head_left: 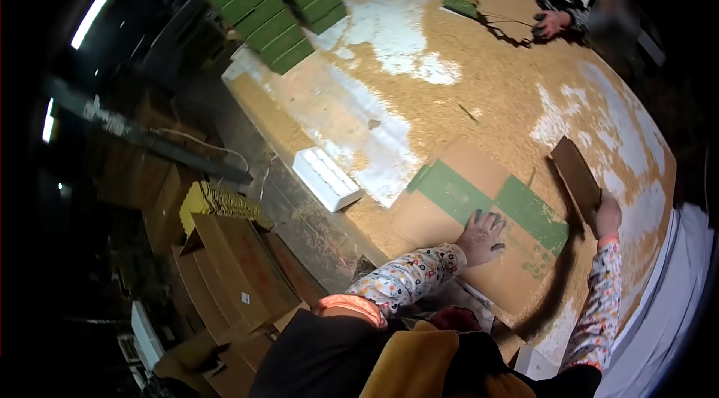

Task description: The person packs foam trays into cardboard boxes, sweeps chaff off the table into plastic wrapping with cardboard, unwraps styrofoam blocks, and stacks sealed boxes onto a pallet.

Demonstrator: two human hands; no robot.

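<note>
A flat cardboard sheet [458, 207] with green printed panels lies on the table in front of me. My left hand [483, 237] rests on it, fingers spread and palm down. To the right, my right hand [608, 217] grips the edge of a brown cardboard piece [575, 177], which is tilted up from the table and casts a dark shadow. Whether this piece is joined to the flat sheet I cannot tell. My right thumb and fingers are partly hidden by the piece and the angle.
Sawdust-like crumbs cover much of the table [449, 113]. Green boxes [262, 16] are stacked at the far left. A white block [326, 178] lies at the left edge, with cardboard cartons [240, 278] below. Across the table, another person's hands [550, 23] handle cardboard.
</note>
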